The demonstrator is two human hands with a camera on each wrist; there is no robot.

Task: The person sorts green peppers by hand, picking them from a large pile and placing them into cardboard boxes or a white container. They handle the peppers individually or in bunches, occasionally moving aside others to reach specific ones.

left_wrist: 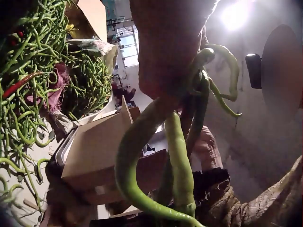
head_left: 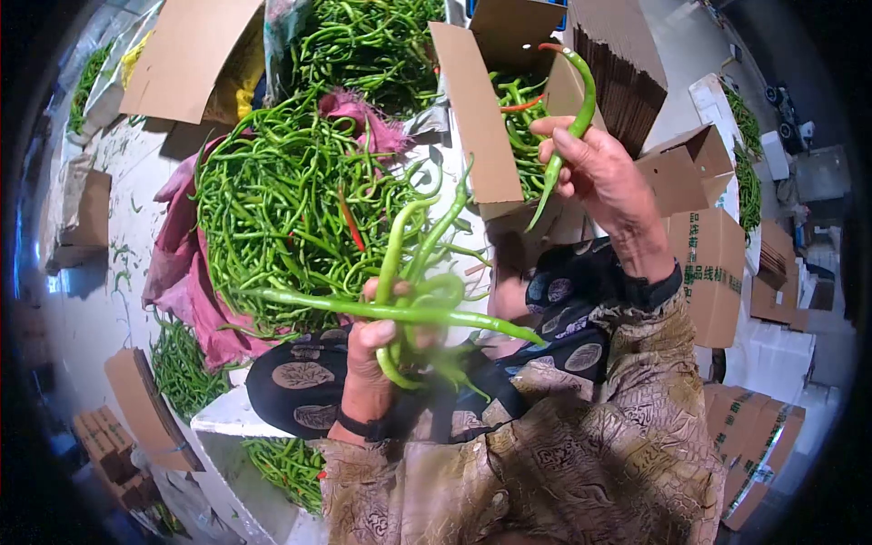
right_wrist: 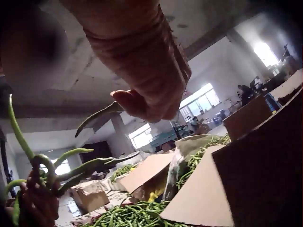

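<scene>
My left hand [head_left: 366,368] grips a loose bunch of long green chili peppers [head_left: 454,316], low in front of my lap; their ends stick out on several sides. In the left wrist view a curved pepper [left_wrist: 125,163] hangs below that hand. Farther right and higher, my right hand [head_left: 610,177] pinches one green chili pepper [head_left: 585,95] with a reddish end. This pepper overlaps the open cardboard box [head_left: 489,132], which has green peppers and a red one inside. A large heap of green chili peppers [head_left: 282,218] lies on pink cloth [head_left: 177,232] to the left.
Another mass of peppers [head_left: 363,45] lies behind the heap. A stack of flattened cardboard [head_left: 618,64] stands beyond the open box. Printed cartons [head_left: 708,272] stand at my right. A white foam box [head_left: 227,413] with peppers is at the lower left.
</scene>
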